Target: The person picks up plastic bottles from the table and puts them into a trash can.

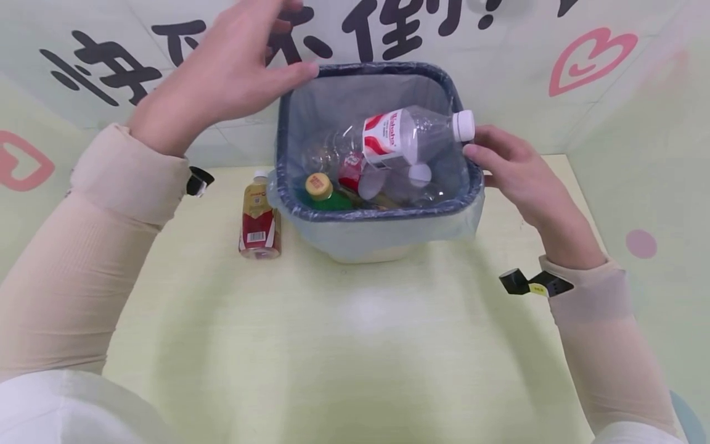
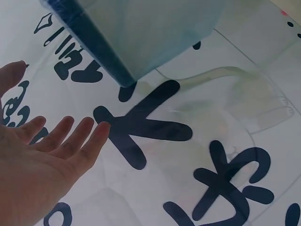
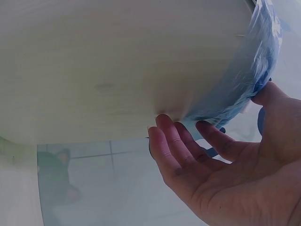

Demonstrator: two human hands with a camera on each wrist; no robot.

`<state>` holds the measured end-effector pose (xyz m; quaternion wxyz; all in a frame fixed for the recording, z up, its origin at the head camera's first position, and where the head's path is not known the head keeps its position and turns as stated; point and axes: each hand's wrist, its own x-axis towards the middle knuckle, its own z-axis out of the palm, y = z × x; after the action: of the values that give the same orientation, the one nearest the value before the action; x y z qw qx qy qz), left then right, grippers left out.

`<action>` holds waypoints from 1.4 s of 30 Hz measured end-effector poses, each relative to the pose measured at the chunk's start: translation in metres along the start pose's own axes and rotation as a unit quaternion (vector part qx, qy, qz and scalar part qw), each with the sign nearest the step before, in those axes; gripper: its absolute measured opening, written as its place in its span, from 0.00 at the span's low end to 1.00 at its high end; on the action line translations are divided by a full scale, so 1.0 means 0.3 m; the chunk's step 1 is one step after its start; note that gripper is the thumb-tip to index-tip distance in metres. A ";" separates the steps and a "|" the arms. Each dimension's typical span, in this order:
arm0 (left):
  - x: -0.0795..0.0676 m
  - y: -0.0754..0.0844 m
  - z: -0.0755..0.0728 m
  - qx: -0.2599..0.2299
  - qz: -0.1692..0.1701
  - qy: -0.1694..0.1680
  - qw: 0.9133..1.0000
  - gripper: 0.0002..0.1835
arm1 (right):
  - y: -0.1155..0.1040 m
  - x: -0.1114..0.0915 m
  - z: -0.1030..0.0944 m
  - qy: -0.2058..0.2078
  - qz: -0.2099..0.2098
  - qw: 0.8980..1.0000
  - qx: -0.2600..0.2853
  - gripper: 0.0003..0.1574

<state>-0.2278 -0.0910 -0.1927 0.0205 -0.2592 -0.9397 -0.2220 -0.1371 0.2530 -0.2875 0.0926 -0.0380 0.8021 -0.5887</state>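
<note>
A small pale trash bin with a dark rim point(image 1: 383, 214) and a translucent blue liner bag stands at the table's back. A clear plastic bottle point(image 1: 383, 137) with a red-and-white label leans up inside, its white cap over the right rim. My right hand point(image 1: 524, 169) is at that rim beside the cap; its thumb touches the bag edge, and its loosely bent fingers point(image 3: 169, 136) are spread along the outer side. My left hand point(image 1: 233, 61) hovers by the back left corner, holding nothing; its fingers point(image 2: 89, 141) are extended in the left wrist view.
Inside the bin lie a green bottle with a yellow cap point(image 1: 318, 185), a red can-like container point(image 1: 352, 172) and other clear plastic. A drink bottle with a red-and-gold label point(image 1: 259, 216) stands left of the bin on the pale table point(image 1: 355, 345). Behind rises a lettered wall point(image 1: 516, 68).
</note>
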 end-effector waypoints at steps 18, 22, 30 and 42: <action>-0.084 -0.211 0.009 -0.028 -0.068 -0.023 0.997 0.40 | -0.012 0.012 -0.002 0.000 -0.006 1.000 0.006 0.24; -0.102 -0.269 0.023 -0.045 -0.083 -0.028 0.995 0.40 | -0.013 0.016 -0.002 0.001 -0.005 1.000 0.006 0.24; -0.134 -0.315 0.069 -0.057 -0.083 -0.062 0.993 0.43 | 0.001 -0.002 0.003 0.005 -0.001 1.000 0.003 0.24; -0.179 -0.387 0.189 -0.072 -0.101 -0.089 0.988 0.41 | 0.008 -0.002 0.004 0.005 -0.007 1.000 0.025 0.24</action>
<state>-0.2346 -0.1813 -0.2992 -0.1042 -0.1824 -0.9409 -0.2658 -0.1363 0.2528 -0.2901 0.0851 -0.0382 0.7875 -0.6092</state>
